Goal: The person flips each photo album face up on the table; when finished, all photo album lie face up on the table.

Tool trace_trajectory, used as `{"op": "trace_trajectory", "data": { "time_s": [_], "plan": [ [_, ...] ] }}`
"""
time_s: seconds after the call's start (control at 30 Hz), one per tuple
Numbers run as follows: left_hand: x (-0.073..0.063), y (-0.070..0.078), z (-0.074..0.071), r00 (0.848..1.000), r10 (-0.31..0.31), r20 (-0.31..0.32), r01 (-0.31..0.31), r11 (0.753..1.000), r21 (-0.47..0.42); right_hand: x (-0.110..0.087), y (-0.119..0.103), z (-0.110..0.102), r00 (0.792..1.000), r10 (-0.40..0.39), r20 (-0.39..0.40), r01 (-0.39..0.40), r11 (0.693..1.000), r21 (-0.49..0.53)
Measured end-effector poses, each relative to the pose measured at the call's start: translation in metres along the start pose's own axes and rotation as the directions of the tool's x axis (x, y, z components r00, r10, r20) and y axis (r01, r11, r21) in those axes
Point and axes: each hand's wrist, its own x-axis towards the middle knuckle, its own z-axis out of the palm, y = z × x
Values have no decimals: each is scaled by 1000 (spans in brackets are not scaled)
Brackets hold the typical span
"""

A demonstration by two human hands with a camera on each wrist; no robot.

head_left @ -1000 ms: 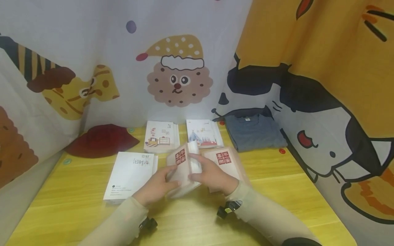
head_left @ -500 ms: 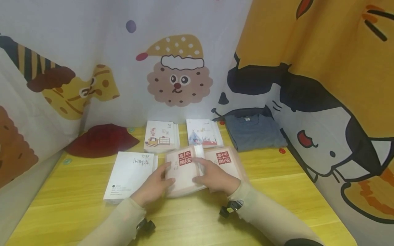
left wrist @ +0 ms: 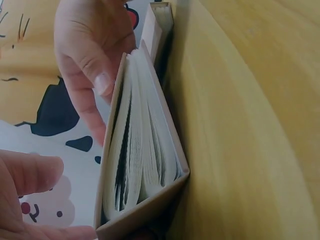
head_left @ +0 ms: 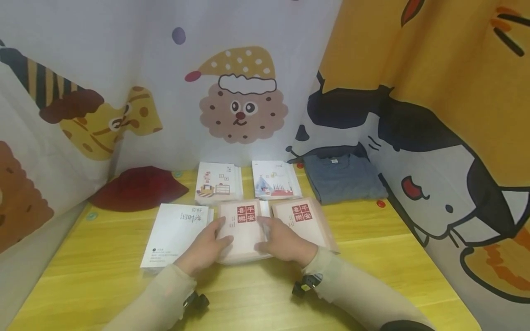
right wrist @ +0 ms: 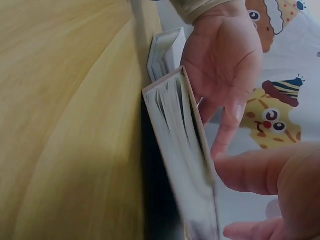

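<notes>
A pale pink hardcover photo album (head_left: 242,236) with red square lettering lies front cover up between my two hands. Its loosely spread white pages (left wrist: 137,130) show from the end in the left wrist view. My left hand (head_left: 204,246) is at its left edge, thumb raised off the cover and a fingertip against the edge. My right hand (head_left: 285,241) is at the opposite edge, its extended fingers and thumb touching the cover's side. A matching pink album (head_left: 312,230) lies just right of it, partly covered by my right hand.
A white album (head_left: 171,236) lies left of my left hand. Behind are two illustrated white albums, one on the left (head_left: 215,181) and one on the right (head_left: 273,179). A dark red hat (head_left: 138,188) and a folded grey-blue shirt (head_left: 345,179) flank them. A printed curtain (head_left: 165,69) backs the table.
The pink album has gone from held tilted up to lying face up and has shifted slightly left. Both hands have come down with it and loosened at its sides.
</notes>
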Motion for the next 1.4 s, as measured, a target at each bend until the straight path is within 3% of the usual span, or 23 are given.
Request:
{"op": "trace_trajectory", "data": {
  "time_s": [0.27, 0.47, 0.57, 0.7, 0.8, 0.97, 1.1, 1.3, 1.4],
  "plan": [
    [-3, 2, -1, 1000, 0, -3, 0, 1000, -2, -1, -1, 0, 1000, 12, -10, -12, 1000, 15],
    [-6, 7, 0, 999, 11, -32, -10, 999, 44, -4, -2, -5, 1000, -5, -10, 5, 1000, 28],
    [-7, 10, 2, 995, 57, -81, -52, 997, 55, -8, -2, -13, 999, 4, -43, -1, 997, 79],
    [-8, 16, 7, 975, 156, -156, -152, 988, 34, -13, 0, -27, 996, 27, -91, -11, 986, 168],
    [-10, 22, 13, 965, 202, -169, -207, 978, -12, -16, 4, -38, 991, 29, -127, -8, 986, 165],
    [-9, 33, 25, 968, 235, -92, -247, 957, -151, -20, 19, -56, 980, 36, -195, -21, 997, 76],
    [-6, 39, 37, 968, 247, -44, -251, 946, -206, -24, 32, -71, 973, 34, -230, -29, 999, 25],
    [0, 43, 55, 980, 192, 59, -170, 950, -263, -30, 48, -87, 974, 95, -207, -85, 995, 56],
    [5, 44, 64, 976, 175, 129, -134, 951, -279, -32, 56, -93, 972, 111, -207, -114, 993, -4]
  ]
}}
